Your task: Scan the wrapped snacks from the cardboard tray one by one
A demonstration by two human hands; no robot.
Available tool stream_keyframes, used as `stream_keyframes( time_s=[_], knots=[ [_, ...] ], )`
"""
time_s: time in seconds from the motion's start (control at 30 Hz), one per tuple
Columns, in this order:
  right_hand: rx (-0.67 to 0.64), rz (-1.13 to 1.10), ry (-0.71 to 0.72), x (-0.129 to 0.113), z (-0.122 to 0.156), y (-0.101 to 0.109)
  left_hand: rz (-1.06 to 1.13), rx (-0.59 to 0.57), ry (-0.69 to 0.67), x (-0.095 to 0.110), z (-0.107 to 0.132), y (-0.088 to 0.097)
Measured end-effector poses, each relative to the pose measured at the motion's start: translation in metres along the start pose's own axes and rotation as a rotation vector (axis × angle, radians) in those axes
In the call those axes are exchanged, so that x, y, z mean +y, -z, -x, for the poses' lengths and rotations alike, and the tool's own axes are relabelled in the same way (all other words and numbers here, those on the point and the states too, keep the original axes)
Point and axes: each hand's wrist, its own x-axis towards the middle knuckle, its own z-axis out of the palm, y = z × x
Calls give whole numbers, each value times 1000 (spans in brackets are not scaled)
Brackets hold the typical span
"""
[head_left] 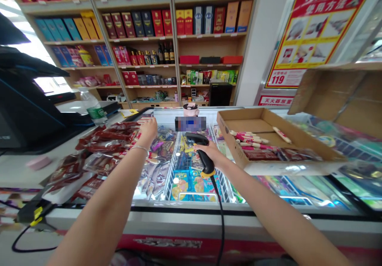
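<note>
My right hand (213, 153) is wrapped round the handle of a black and yellow barcode scanner (205, 161), its head toward the far left and its cord hanging over the freezer front. My left hand (148, 130) is closed beside a pile of shiny brown snack packets (103, 144); its fingers are partly hidden, and I cannot make out what they hold. The packets lie on the left end of the chest freezer. Under both hands, ice-cream packs (179, 182) fill wire baskets (198, 196) inside the freezer.
An open cardboard box (229, 118) with pink-and-white wrapped sticks (249, 137) and brown packets sits on the freezer's right side. At left stand a water bottle (94, 106) and a black till machine (26, 98). Shelves of boxed goods (146, 39) line the back wall.
</note>
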Motion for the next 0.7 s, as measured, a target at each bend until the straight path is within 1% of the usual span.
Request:
stream_keyframes(
  time_s=[0.1,0.17,0.27,0.33,0.47,0.6,0.7],
  knots=[
    [-13,28,-7,-1,1,-2,-34,-110,-62,-7,-12,-6],
    [-35,21,0,-1,1,-2,-58,-126,-64,-12,-14,-9],
    [-71,12,13,0,0,-2,-93,-93,-52,-15,-12,-10],
    [-83,11,22,1,-1,-1,-115,-66,-68,-16,-9,-8],
    [-67,24,12,3,-3,-1,-148,-51,-113,-14,-2,-5],
    [-52,16,21,3,-5,-2,-178,-61,-114,-14,2,-3],
    [-43,12,24,2,-4,-2,-203,-33,-120,-14,5,-1]
  ],
)
